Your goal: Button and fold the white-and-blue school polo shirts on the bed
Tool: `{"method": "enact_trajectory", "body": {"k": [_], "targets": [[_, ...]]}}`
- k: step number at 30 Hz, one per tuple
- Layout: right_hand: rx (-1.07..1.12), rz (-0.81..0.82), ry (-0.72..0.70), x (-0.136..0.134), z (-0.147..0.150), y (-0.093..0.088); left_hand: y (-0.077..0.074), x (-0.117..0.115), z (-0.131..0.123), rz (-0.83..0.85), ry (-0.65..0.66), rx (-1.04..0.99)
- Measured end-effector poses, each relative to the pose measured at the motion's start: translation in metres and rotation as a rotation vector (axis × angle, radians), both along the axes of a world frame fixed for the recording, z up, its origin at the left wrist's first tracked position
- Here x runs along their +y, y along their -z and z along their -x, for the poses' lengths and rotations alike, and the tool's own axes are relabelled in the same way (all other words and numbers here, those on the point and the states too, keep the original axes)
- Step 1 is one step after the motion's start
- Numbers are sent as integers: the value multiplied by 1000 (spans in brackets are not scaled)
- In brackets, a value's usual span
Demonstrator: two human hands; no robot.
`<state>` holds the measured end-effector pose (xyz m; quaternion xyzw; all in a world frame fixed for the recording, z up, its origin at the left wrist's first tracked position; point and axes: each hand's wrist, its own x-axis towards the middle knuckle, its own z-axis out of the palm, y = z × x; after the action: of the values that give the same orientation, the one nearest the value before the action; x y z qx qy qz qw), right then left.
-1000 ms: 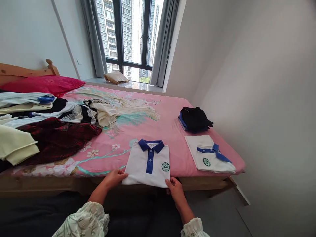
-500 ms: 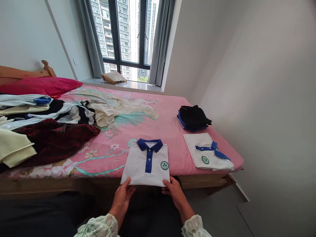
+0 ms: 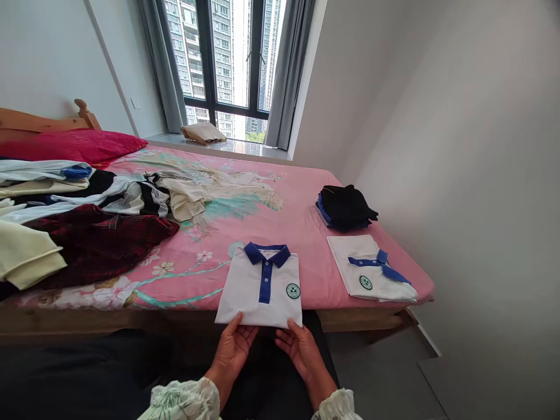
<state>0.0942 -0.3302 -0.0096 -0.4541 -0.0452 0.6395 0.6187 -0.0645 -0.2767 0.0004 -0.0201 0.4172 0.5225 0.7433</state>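
A white polo shirt (image 3: 245,291) with a blue collar and a round green badge lies folded at the bed's front edge, its lower hem reaching past the edge. My left hand (image 3: 234,347) holds that hem near its left part, thumb on top and fingers beneath. At the hem's right corner, my right hand (image 3: 301,350) grips in the same way, thumb above, fingers under the cloth. To the right rests a second folded white polo shirt (image 3: 356,268), its blue collar turned to the right.
Behind the second shirt sits a stack of folded dark clothes (image 3: 347,207). A loose heap of clothes, with a dark red plaid garment (image 3: 100,239), covers the bed's left side. A red pillow (image 3: 83,146) lies by the wooden headboard (image 3: 44,121). A wall borders the right.
Both hands have moved inward along the hem, closer to each other. The folded shirt keeps its place on the bed. The camera view has shifted slightly.
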Motion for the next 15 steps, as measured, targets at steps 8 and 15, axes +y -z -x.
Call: {"method": "enact_trajectory", "body": {"k": [8,15], "targets": [[70,-144,-111,6,-19,-4,-5,18,17,-37,-170,125],[-60,-187,-272,35,-47,-26,-33,49,62,-176,304,327]]}}
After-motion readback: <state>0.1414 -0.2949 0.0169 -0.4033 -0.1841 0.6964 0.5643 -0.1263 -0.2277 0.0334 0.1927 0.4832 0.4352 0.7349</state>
